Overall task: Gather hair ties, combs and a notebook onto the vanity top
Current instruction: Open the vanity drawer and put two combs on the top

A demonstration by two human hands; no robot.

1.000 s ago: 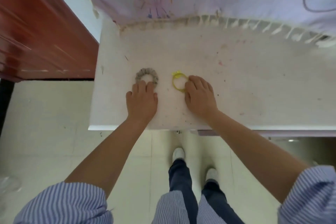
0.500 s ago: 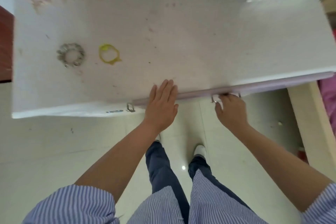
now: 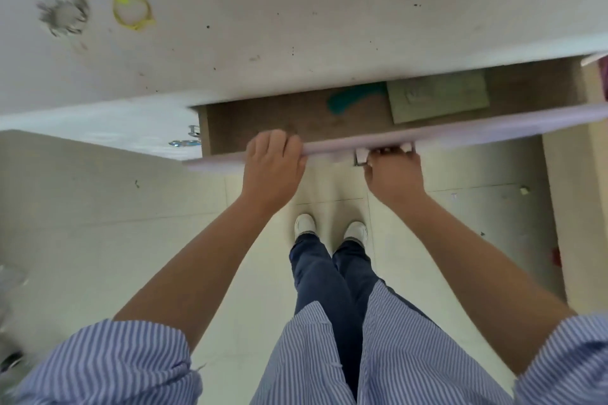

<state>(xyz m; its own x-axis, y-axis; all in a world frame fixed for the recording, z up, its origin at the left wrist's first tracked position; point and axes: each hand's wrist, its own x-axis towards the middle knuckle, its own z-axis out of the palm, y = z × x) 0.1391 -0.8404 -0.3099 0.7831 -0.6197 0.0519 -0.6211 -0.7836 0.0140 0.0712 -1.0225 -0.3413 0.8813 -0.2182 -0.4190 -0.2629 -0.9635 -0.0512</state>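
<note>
A grey scrunchie (image 3: 62, 11) and a yellow hair tie (image 3: 131, 9) lie side by side at the far left of the white vanity top (image 3: 296, 20). Below the top, a drawer (image 3: 279, 123) with a lilac front stands partly pulled out. Inside it lie a teal comb (image 3: 348, 100) and a green notebook (image 3: 437, 100), both half hidden under the top. My left hand (image 3: 273, 168) curls over the drawer front's upper edge. My right hand (image 3: 394, 171) grips the metal drawer handle.
A second metal handle (image 3: 194, 131) shows on the closed front to the left of the drawer. Pale floor tiles and my white shoes (image 3: 329, 227) lie below. A beige furniture edge (image 3: 572, 207) runs down the right side.
Both hands left the hair ties on the top and went to the drawer front. The drawer has slid out toward me, baring the comb and the notebook.
</note>
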